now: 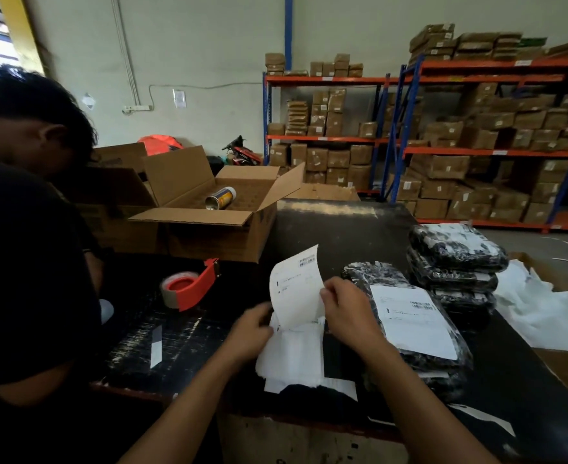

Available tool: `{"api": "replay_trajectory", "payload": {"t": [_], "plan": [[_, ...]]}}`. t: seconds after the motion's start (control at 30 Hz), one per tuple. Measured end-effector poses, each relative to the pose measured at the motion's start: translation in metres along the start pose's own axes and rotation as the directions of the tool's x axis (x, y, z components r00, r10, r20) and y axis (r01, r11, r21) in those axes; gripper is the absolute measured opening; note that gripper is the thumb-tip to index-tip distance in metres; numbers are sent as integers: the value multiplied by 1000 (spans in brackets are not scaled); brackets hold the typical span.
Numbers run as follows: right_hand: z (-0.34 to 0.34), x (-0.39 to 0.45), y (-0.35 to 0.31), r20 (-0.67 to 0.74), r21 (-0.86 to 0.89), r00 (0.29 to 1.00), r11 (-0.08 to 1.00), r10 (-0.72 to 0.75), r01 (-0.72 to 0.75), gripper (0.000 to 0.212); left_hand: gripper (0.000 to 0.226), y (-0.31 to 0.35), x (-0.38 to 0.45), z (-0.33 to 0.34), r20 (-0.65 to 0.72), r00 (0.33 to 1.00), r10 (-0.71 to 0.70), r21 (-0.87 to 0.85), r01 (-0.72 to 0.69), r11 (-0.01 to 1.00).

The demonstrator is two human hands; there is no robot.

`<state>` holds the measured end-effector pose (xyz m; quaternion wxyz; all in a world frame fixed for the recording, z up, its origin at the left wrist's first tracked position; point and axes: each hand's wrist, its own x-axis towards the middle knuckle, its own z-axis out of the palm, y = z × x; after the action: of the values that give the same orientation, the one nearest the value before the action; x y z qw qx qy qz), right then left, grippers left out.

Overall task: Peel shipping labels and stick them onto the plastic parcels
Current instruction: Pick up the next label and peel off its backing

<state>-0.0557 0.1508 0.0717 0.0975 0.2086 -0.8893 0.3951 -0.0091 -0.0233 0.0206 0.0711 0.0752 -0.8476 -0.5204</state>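
A white shipping label (297,286) stands up from a small pile of label sheets (292,358) in the middle of the black table (336,229). The label curls up and back, with its printed side showing. The right hand (346,308) pinches the label's right edge between thumb and fingers. The left hand (250,328) grips the left edge of the pile, just below where the label lifts away. The two hands are close together, one on each side of the paper.

Just to the right of the right hand lies a plastic parcel (409,329), black with white marks. It already has a white label stuck on top. Behind it sits a stack of more parcels (456,262) of the same kind. Farther right, loose white paper (550,313) lies in a heap at the table's edge.

To the left of the pile, a red tape holder (192,288) rests on the table. Behind it stands an open cardboard box (209,212) with a can (220,198) lying inside. Another person in a black shirt (24,262) stands at the far left. Shelves of brown boxes (443,139) fill the back wall.
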Motion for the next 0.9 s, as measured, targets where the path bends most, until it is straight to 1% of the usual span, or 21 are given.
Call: {"api": "replay_trajectory", "payload": {"t": [0.03,0.07,0.1,0.13,0.17,0.2,0.23,0.3,0.33,0.4,0.47,0.5,0.57,0.67,0.73,0.8,0.9], "plan": [[-9,1,-1,7,49,1000,999,-20,20,18,61,14,1,-6,-29,999,-31,-184,25,983],[-17,1,-1,29,103,999,994,-35,32,16,64,27,2,-13,-23,998,-61,-356,48,933],[-26,0,1,54,153,997,987,-52,43,18,65,39,4,-17,-2,998,-59,-507,50,860],[-34,-2,3,76,193,995,980,-70,55,21,65,48,6,-21,15,999,-50,-615,49,787],[-41,-3,5,92,223,992,973,-88,65,24,63,57,7,-25,19,999,-38,-683,41,730],[-48,-4,7,103,245,990,967,-97,69,25,61,65,10,-28,11,999,-42,-708,37,705],[-53,-5,8,114,258,988,964,-104,71,25,58,75,10,-29,5,999,-37,-715,30,698],[-64,-7,11,142,271,982,959,-121,79,25,47,90,12,-27,-11,1000,-11,-698,0,716],[-69,-8,13,173,279,975,956,-137,85,26,41,97,13,-25,-26,1000,3,-690,-20,724],[-80,-11,15,263,297,951,952,-161,79,30,35,109,14,-21,-50,999,21,-678,-50,733],[-91,-13,18,322,289,931,954,-171,75,26,33,121,13,-18,-89,993,79,-615,-117,780],[-98,-13,19,328,288,929,955,-172,75,21,30,127,11,-17,-113,986,123,-564,-166,809],[-111,-10,18,285,315,947,947,-149,54,8,26,136,9,-16,-145,964,222,-467,-265,844],[-135,0,9,90,379,990,923,-113,71,13,27,146,7,-13,-110,936,334,-359,-351,865],[-150,5,1,7,391,991,912,-135,122,15,28,152,6,-11,-65,926,372,-313,-373,874],[-161,8,-5,-2,338,984,926,-180,170,17,30,156,5,-10,-23,919,394,-284,-384,879],[-168,6,-9,48,286,978,941,-203,181,18,32,161,4,-9,7,918,397,-263,-382,886]]}}
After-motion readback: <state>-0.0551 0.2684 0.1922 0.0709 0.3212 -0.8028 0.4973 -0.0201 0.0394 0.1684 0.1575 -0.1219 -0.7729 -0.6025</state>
